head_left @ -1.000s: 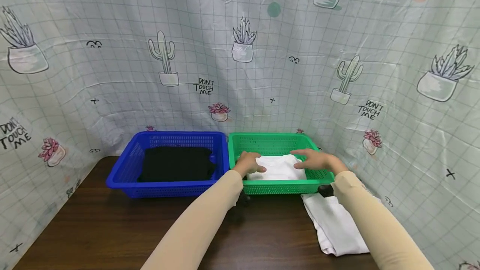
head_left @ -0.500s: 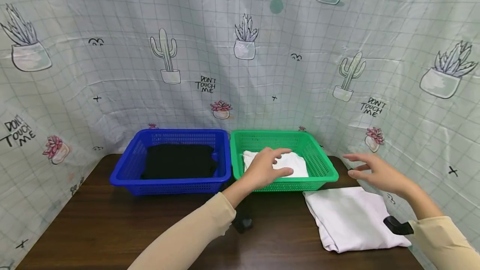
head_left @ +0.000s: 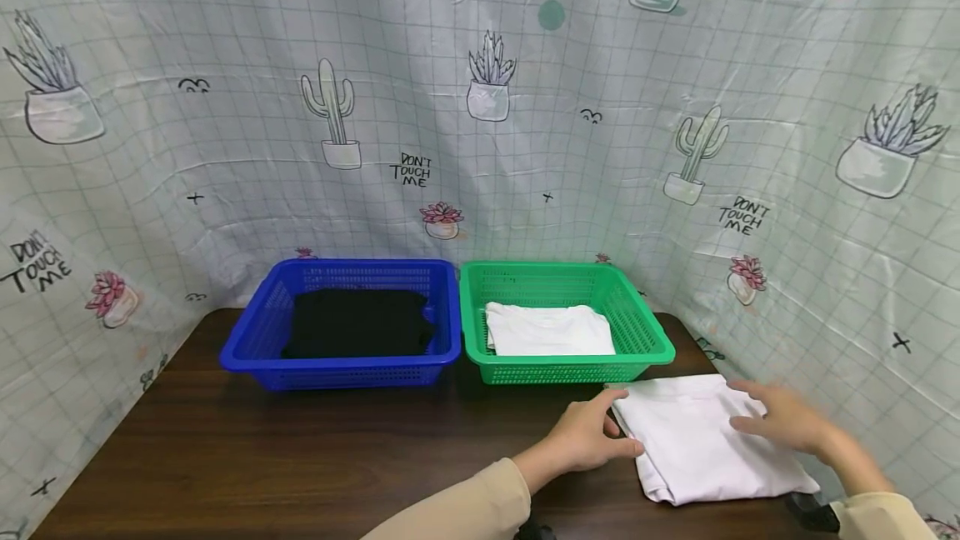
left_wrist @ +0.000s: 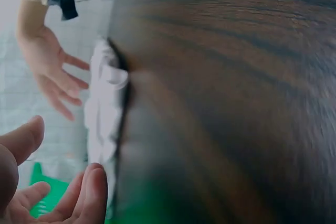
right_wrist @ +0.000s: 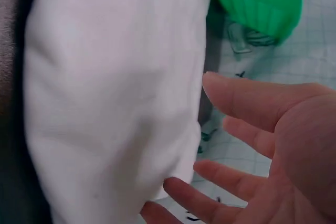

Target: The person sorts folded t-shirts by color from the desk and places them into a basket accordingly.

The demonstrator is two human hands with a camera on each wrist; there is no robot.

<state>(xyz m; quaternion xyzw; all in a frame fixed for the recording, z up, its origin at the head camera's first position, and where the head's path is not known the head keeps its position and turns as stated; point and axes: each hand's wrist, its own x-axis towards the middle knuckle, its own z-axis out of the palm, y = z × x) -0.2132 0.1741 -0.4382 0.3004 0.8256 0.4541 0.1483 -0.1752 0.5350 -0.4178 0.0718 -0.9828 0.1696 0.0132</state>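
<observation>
A folded white cloth lies on the table's right side, in front of the green basket. At its left edge is my left hand, fingers spread and holding nothing; whether the fingertips touch the fabric I cannot tell. Over the cloth's right part hovers my right hand, slightly blurred, its fingers parted and nothing in them. In the right wrist view the thumb and fingers stand just above the white fabric. The left wrist view shows the cloth edge-on between both hands.
The green basket at the back holds a folded white shirt. Left of it, touching or nearly so, stands a blue basket with folded black cloth inside. A printed curtain encloses the dark wooden table.
Both hands have left the green basket, where the white shirt stays. The right hand went right first, then down over the folded cloth; the left followed to the cloth's left edge.
</observation>
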